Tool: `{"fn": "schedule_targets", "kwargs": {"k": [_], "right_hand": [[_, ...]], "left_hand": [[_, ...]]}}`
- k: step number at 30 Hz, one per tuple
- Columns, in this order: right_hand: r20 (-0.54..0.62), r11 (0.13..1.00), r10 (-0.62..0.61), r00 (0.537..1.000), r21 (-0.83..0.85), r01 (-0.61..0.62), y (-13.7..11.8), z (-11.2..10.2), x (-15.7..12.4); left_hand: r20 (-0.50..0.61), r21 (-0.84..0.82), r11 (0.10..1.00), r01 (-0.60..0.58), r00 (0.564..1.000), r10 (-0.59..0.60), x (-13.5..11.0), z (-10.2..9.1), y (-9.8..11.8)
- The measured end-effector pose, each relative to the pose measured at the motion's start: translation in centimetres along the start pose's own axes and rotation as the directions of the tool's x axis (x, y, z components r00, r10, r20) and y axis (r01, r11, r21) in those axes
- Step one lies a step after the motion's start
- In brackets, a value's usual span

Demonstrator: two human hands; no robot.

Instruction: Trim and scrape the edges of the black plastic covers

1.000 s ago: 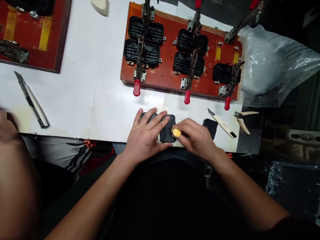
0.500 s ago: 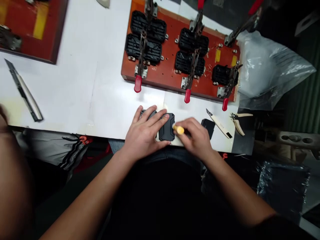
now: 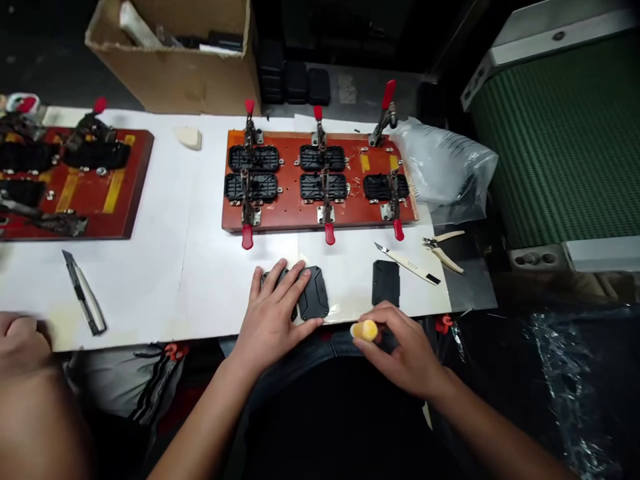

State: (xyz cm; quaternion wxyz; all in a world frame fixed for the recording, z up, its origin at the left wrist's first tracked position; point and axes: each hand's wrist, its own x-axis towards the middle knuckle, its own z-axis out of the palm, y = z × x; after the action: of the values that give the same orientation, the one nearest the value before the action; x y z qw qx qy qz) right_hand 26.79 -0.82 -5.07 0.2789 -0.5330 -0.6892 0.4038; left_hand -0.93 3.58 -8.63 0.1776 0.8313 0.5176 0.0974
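Note:
My left hand point(image 3: 275, 313) lies flat with fingers spread over two dark grey plastic covers that sit side by side at the table's front edge. The right-hand cover point(image 3: 314, 293) shows beyond my fingers; the other is mostly hidden under them. In my right hand point(image 3: 400, 340), thumb and fingers are closed on a small tool with a round yellow end point(image 3: 369, 331) and a whitish part; its exact kind is unclear. That hand hangs just off the table edge, apart from the covers. Another dark grey cover point(image 3: 386, 283) lies just beyond it.
A red-brown clamp fixture point(image 3: 285, 217) holds several black parts behind my hands. To the right lie a craft knife point(image 3: 407, 263) and cream-handled nippers point(image 3: 445, 251). Leftward are a box cutter point(image 3: 84, 293), a second fixture point(image 3: 120, 227) and another person's hand point(image 3: 23, 337). A cardboard box point(image 3: 195, 80) stands behind.
My right hand with the yellow-ended tool has moved away from the cover's right edge, toward me. My left hand stays on the covers. The view has tilted up, showing the box and green conveyor.

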Motion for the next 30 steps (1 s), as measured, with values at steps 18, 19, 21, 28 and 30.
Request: {"fn": "schedule_targets", "kwargs": {"k": [18,19,21,28,30], "right_hand": [[-0.031,0.948,0.224,0.974,0.239,-0.210,3.6,-2.7,-4.4],[0.002,0.951,0.203,0.979,0.237,-0.198,3.6,-2.8,-4.0],[0.053,0.963,0.159,0.986,0.213,-0.167,3.5,-2.7,-3.4],[0.138,0.993,-0.114,0.984,0.049,0.109,0.5,-0.5,3.8],[0.167,0.974,-0.219,0.961,-0.020,0.225,-0.5,1.2,6.3]], "left_hand": [[0.090,0.010,0.998,-0.061,0.994,0.060,1.7,-2.1,-0.1],[0.105,0.029,0.999,-0.019,0.994,0.016,0.4,-2.5,-1.4],[0.154,0.040,0.998,0.043,0.987,-0.048,-1.6,-3.0,-2.9],[0.064,-0.117,0.982,0.146,0.988,-0.139,-2.2,-1.4,-0.9],[-0.004,-0.127,0.982,0.139,0.990,-0.141,-2.1,-0.5,-0.2]]}}
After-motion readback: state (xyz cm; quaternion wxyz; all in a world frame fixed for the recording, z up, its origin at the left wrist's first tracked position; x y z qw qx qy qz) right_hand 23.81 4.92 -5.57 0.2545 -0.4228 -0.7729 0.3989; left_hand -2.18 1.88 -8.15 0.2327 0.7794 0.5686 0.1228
